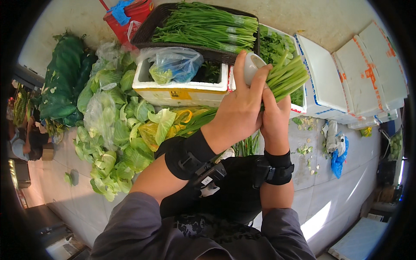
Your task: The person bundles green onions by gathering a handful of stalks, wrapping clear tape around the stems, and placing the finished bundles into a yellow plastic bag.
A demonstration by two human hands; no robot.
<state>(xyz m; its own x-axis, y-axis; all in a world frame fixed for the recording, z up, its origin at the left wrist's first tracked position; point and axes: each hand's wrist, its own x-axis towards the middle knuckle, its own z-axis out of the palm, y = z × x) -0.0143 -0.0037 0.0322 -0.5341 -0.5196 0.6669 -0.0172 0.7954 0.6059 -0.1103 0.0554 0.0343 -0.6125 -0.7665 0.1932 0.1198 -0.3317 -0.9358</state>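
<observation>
My left hand [232, 107] has its fingers around a roll of whitish tape [250, 70], pressed against a bunch of garlic chives [287, 76]. My right hand [276, 113] grips the same bunch, touching the left hand. The pale cut stems point up and to the right. Green leaves trail out to the lower left, under my left wrist. My palms and the middle of the bunch are hidden. Just beyond my hands, a dark woven basket [195, 48] holds several taped bunches of similar chives [208, 27].
A foam box [178, 94] with a plastic bag stands before me. Cabbage leaves [136, 152] and a green mesh sack [61, 78] lie to the left. White foam boxes [367, 78] line the right. A red bin [136, 19] stands behind; scraps and a blue bag [339, 159] lie rightward.
</observation>
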